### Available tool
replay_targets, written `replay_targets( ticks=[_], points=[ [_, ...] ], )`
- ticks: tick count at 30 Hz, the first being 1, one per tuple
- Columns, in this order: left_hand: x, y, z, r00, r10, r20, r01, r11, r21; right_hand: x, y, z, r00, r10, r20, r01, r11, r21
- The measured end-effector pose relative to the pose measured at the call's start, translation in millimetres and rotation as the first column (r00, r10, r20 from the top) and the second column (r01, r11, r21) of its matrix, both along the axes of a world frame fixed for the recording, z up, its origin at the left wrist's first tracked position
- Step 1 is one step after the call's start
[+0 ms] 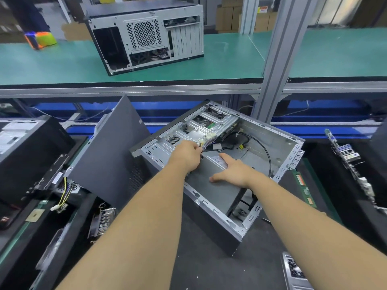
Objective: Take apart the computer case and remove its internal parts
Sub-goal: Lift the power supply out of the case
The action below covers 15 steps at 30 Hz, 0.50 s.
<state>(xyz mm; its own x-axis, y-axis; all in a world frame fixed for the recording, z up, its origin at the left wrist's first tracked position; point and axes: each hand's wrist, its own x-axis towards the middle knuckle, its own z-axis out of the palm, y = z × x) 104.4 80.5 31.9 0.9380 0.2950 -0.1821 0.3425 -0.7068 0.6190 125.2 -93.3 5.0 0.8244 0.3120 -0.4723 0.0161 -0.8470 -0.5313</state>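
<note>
While left hand (187,155) pinches cable bundle (207,140) | right hand (231,171) flat, open on power supply (211,185) | inside computer case (278,143)

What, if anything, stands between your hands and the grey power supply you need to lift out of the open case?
Nothing visible: the right hand already rests flat on the power supply, and the left hand grips its cable bundle. The open case has no cover above it.

We see a silver case (278,143) holding a grey box (211,185), a dark grey panel (109,151), a green shelf (230,59), yellow-black wires (62,195).
</note>
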Motion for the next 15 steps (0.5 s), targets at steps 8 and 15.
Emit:
replay_targets(
  ticks=[8,15],
  points=[
    [3.2,-6.7,18.3,0.998,0.02,-0.053,-0.021,1.0,-0.003,-0.9,2.1,24.0,0.994,-0.028,0.101,0.028,1.0,0.008],
    [27.2,-67.8,63.9,0.955,0.235,0.181,-0.162,0.923,-0.348,1.1,-23.0,81.7,0.851,-0.283,0.442,0.333,0.942,-0.039]
  ],
)
